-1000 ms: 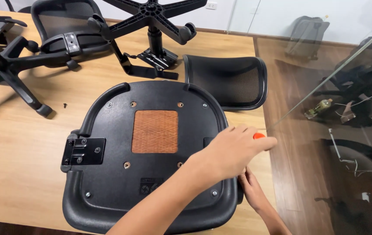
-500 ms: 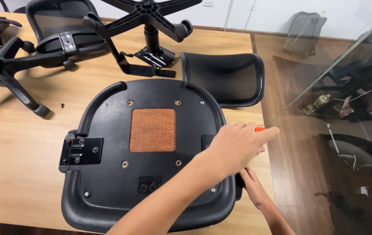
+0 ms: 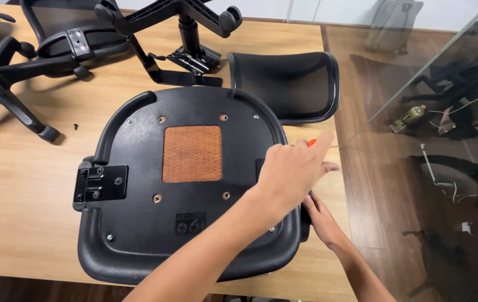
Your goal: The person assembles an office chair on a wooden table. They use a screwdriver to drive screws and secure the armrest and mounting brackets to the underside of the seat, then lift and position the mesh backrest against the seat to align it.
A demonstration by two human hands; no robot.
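Both hands work at the right edge of one upturned black chair seat (image 3: 194, 223), which lies underside up near the front edge of the wooden table (image 3: 20, 207). Reaching across the seat, the left hand (image 3: 294, 168) is closed around one orange-handled tool (image 3: 310, 142); only a bit of the orange handle shows past the knuckles, so which way the tool points cannot be told. Lower down, the right hand (image 3: 320, 215) presses its fingers against the seat's right rim, partly hidden under the left forearm; whether it grips anything cannot be told.

On the seat sit one brown square panel (image 3: 192, 154) in the middle and one black metal bracket (image 3: 101, 183) at its left edge. Its long axis runs from the table's front edge toward the back. Just behind it lies one black mesh backrest (image 3: 292, 84). Two star-shaped chair bases show, one (image 3: 180, 17) at the back edge and one (image 3: 4, 84) toward the back left corner. A single small screw (image 3: 75, 127) lies on the bare wood.
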